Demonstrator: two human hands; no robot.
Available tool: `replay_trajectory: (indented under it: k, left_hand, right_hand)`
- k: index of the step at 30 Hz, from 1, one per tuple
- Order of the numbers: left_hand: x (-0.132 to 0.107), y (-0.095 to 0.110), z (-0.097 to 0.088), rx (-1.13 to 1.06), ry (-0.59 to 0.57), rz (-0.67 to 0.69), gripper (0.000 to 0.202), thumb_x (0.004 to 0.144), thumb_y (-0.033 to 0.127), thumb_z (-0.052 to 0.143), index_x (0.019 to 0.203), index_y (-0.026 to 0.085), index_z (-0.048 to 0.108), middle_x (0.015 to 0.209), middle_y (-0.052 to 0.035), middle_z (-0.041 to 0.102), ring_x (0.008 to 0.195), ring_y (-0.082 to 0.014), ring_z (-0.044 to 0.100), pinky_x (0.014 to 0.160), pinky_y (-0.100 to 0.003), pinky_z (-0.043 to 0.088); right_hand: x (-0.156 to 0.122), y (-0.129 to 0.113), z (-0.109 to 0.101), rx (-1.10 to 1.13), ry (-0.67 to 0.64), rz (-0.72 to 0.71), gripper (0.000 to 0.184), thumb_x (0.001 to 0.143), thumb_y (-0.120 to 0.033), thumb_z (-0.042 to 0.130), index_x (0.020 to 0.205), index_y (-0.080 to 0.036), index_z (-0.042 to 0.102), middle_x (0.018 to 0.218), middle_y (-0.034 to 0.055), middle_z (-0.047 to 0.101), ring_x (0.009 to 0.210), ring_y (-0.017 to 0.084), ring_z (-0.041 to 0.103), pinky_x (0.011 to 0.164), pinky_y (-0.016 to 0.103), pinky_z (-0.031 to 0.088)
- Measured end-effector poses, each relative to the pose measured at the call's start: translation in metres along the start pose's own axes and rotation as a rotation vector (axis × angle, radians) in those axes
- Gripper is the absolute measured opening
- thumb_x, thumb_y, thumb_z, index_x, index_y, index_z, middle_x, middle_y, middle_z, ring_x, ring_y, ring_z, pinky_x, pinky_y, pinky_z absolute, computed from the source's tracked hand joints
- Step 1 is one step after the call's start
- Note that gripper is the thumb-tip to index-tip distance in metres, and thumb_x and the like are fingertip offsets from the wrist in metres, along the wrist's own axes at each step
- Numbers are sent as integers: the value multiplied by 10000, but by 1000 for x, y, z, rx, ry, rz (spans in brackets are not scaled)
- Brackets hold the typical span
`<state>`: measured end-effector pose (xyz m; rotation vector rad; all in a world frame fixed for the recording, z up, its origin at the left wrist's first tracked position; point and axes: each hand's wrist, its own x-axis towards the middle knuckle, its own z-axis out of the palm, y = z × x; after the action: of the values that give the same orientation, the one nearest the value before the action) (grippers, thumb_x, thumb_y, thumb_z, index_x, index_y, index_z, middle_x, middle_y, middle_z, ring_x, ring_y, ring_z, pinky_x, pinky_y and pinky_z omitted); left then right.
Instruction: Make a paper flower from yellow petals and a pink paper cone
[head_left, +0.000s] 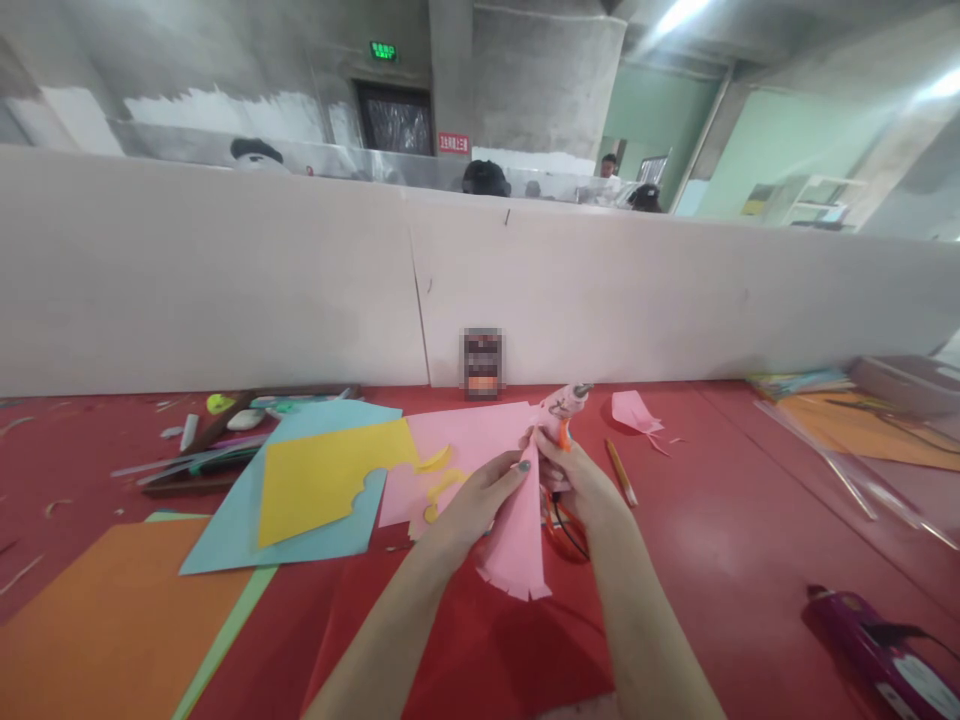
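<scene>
In the head view, my left hand (480,490) pinches a pink paper cone (517,540) near its narrow top. Small cut tabs fringe the cone's wide lower edge, which faces me. My right hand (577,475) is wrapped round a pale pink glue gun (564,402) with an orange trigger, its nozzle pointing up and to the right. The fingers of this hand are also close against the cone's tip; whether they grip it too is hidden. Behind the cone, a black cord and orange handles, apparently of scissors (553,530), are partly covered.
Yellow paper (322,480) lies over blue paper (225,540) and pink sheets, left of centre. Orange paper (112,620) is nearer left. A tool tray (187,480) stands behind. To the right are a pencil-like stick (620,472), a purple glue gun (885,650) and clear rods. A white partition (225,280) bounds the back.
</scene>
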<state>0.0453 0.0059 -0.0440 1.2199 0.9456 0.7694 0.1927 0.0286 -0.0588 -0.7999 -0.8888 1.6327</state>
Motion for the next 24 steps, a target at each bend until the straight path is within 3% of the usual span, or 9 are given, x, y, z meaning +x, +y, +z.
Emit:
replay_trajectory:
  k: [7,11,15,19,24]
  left_hand:
    - [2,5,0,135,42,141,376,755,408,534,1055,194,608,983,-56,664,928,-236,583,808,-332,447]
    - [1,11,-7,143,96,163,362,767,386,532,1075,207,596,1009,-54,659,939,-232,583,813,-322,445]
    - [-3,18,-17,90,210,169,398,761,413,540,1100,207,579,1006,-64,660,928,-236,594,804,-328,453]
    - [-5,19,-28,14,327,182,410,762,450,528,1089,205,567,957,-62,668,846,-219,615,766,-322,470]
    - [-2,14,-41,-49,344,203,405,755,467,536,1042,183,559,941,-78,668,778,-200,626,734,-314,486]
  right_hand:
    - [-1,-3,9,-45,77,5,312,620,-434,703,697,-154,590,434,-98,309,367,27,195,335,178,118]
    - [-5,-11,9,-193,262,-20,354,608,-485,685,648,-166,538,434,-72,410,368,40,326,351,177,197]
    - [-14,-21,1,-520,472,-36,354,609,-432,690,582,-185,438,401,-85,386,351,41,315,348,185,232]
    - [-27,-32,-1,-693,419,-58,337,594,-390,708,697,-212,441,483,-94,410,396,74,396,394,213,329]
    - [-36,-34,4,-920,467,-73,306,611,-430,658,679,-234,434,484,-87,384,408,93,378,406,222,273]
